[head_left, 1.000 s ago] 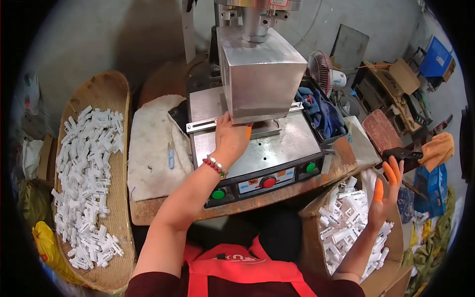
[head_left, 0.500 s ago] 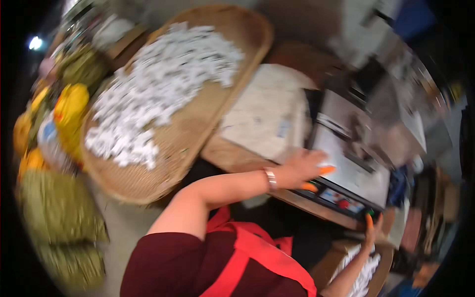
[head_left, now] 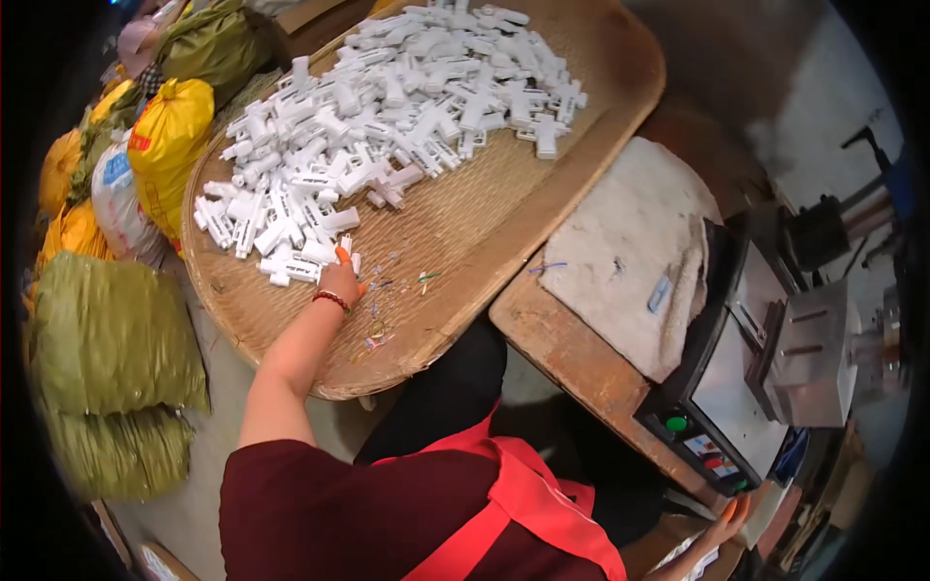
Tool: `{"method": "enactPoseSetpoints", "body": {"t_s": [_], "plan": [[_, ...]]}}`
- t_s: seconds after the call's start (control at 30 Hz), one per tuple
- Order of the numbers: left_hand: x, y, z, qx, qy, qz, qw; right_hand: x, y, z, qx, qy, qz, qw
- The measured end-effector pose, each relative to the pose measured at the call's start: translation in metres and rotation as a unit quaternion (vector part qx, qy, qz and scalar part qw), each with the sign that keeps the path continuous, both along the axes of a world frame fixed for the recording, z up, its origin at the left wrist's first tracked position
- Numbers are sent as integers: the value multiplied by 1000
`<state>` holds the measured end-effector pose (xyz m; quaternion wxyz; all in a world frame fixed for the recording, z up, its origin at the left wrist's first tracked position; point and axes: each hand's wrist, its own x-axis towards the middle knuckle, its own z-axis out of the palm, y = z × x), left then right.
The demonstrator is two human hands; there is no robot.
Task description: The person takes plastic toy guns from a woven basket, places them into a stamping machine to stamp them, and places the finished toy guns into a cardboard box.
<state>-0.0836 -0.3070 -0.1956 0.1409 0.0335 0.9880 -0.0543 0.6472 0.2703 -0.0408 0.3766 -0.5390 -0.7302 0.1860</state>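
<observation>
A wide woven tray holds a heap of white plastic pieces with dark markings. My left hand, with orange covers on its fingertips and a red bracelet at the wrist, reaches to the heap's near edge. Its index finger points forward among the pieces and its thumb stands apart. No piece shows clearly in its grasp. At the lower right my right hand, also with orange fingertips, is beside the near corner of a metal-topped machine. Its fingers are stretched out, and I see nothing in them.
A pale cloth lies on the wooden table between tray and machine. Green sacks and yellow bags crowd the left. A box of white pieces is partly visible below my right forearm. Coloured scraps dot the tray.
My left hand has moved from the machine's top across to the heap in the tray. My right hand stays by the machine's near corner. The whole view has swung left.
</observation>
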Motion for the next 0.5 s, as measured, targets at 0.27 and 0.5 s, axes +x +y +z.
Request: {"method": "enactPoseSetpoints", "body": {"t_s": [0.27,0.5], "plan": [[36,95,163,264,102,-145,948,-128,-3,72,158,16,60,985],[170,361,391,357,-215,-532,737,-174,73,91,167,56,204,963]]}}
